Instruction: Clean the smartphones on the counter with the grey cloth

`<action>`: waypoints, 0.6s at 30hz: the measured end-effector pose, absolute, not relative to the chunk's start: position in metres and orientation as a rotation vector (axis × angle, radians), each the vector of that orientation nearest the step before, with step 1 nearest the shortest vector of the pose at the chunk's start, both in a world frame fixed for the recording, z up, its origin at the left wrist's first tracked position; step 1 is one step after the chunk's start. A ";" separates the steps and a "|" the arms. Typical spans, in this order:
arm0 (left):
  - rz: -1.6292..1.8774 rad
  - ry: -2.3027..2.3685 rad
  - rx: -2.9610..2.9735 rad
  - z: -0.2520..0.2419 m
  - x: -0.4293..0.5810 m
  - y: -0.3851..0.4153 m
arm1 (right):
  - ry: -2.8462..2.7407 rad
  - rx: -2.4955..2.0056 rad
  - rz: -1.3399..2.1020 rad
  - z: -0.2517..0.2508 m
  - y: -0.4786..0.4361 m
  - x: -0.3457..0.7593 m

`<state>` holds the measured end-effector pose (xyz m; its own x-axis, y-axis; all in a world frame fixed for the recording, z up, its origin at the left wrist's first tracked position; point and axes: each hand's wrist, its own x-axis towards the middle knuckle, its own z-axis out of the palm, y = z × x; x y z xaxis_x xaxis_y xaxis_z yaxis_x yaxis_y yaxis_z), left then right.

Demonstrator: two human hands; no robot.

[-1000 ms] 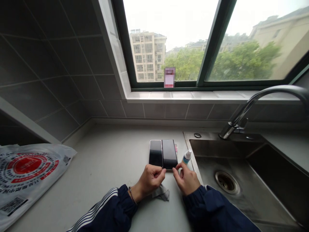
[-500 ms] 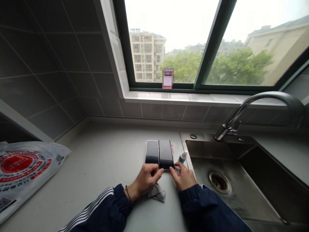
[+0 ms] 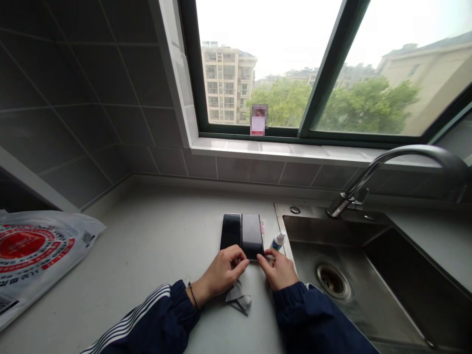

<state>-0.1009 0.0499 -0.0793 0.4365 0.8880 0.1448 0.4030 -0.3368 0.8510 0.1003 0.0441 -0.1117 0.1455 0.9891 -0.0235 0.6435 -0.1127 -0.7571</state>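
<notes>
Two dark smartphones lie side by side on the counter: the left smartphone (image 3: 231,230) and the right smartphone (image 3: 252,236). My left hand (image 3: 224,268) is curled at the right phone's lower left corner, its thumb and index finger close together; whatever is between them is hidden. My right hand (image 3: 279,270) grips that phone's lower right corner, thumb at the front and fingers along the side. A crumpled grey cloth (image 3: 239,299) lies below my left hand. Behind my right fingers stands a small white-capped spray bottle (image 3: 278,239). A pinkish item (image 3: 262,228) partly shows beside the right phone.
To the right is a steel sink (image 3: 302,275) with a chrome faucet (image 3: 354,182). A white plastic bag with red print (image 3: 40,255) rests at the far left. The tiled wall and windowsill (image 3: 280,149) run along the back.
The view has shifted slightly. My left index finger has lifted and shows more plainly near the thumb; my right hand stays at the phone's corner. The phones remain in place.
</notes>
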 end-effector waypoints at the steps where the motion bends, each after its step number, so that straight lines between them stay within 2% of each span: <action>1: 0.801 1.090 1.921 -0.079 -0.101 0.050 | -1.553 -1.826 0.765 -0.111 0.044 0.101; 5: 0.804 1.095 1.936 -0.077 -0.100 0.050 | -1.485 -1.808 0.926 -0.108 0.047 0.102; 13: 0.807 1.066 1.923 -0.079 -0.102 0.052 | -1.252 -1.569 1.468 -0.117 0.050 0.085; 18: 0.819 1.050 1.753 -0.082 -0.102 0.053 | -1.096 -1.420 1.525 -0.115 0.052 0.080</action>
<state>-0.1024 0.0525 -0.0823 0.4185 0.9041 0.0859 0.3031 -0.2282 0.9252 0.0804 0.0523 -0.1154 -0.0853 0.9379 -0.3363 0.0203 -0.3359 -0.9417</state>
